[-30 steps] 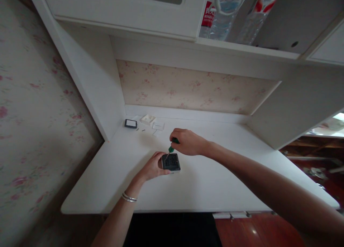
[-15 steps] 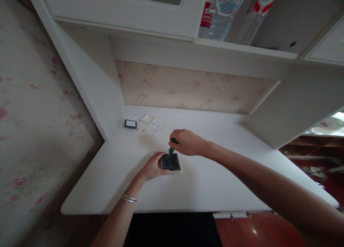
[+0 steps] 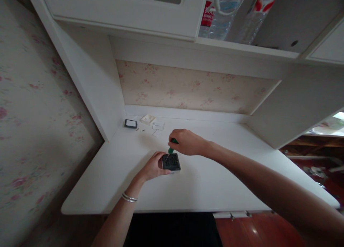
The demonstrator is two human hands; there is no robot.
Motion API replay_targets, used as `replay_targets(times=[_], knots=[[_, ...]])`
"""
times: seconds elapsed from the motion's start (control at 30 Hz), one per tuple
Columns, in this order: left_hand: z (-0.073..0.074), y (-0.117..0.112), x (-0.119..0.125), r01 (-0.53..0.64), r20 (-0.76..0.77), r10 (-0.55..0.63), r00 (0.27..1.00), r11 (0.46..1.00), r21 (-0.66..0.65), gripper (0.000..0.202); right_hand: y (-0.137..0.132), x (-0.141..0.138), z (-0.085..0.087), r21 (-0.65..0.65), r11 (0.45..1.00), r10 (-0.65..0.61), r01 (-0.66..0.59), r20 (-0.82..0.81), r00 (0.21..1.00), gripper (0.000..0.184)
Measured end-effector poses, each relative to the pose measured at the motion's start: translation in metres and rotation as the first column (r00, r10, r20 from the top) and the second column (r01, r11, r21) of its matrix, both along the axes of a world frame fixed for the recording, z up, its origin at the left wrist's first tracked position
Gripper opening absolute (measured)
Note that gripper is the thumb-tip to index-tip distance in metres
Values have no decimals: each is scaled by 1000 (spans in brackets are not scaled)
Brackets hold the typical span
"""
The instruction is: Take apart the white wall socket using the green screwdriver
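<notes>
On the white table (image 3: 228, 182), the left hand (image 3: 153, 166) grips a black device (image 3: 172, 163); the right hand (image 3: 189, 142), fingers curled around a green-handled screwdriver (image 3: 171, 150), slants it over the device.

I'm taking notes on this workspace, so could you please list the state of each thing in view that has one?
Left hand: clasping the dark-topped block
Right hand: closed around the green screwdriver
Green screwdriver: slanted, pointing down at the block
Dark-topped block: on the desk, dark face up
Black-framed piece: lying flat
Two thin dark bits: lying apart
Rightmost shelf bottle: label on
</notes>
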State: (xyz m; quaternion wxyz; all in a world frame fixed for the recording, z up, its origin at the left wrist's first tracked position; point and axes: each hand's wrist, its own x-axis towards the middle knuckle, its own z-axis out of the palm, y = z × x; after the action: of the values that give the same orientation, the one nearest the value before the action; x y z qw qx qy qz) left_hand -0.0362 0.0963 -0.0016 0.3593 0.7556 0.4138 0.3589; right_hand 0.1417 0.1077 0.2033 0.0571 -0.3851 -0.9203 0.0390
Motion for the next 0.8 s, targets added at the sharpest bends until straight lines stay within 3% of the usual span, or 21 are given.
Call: replay_targets(times=[0.33, 0.8], knots=[[2, -1, 0, -15, -10, 15, 1000, 1000, -2, 74, -1, 1, 3, -21, 997, 78, -79, -17, 997, 16], [0, 0, 0, 6, 23, -6, 1000, 1000, -1, 72, 0, -1, 1, -6, 999, 39, -39, 2, 999, 18]])
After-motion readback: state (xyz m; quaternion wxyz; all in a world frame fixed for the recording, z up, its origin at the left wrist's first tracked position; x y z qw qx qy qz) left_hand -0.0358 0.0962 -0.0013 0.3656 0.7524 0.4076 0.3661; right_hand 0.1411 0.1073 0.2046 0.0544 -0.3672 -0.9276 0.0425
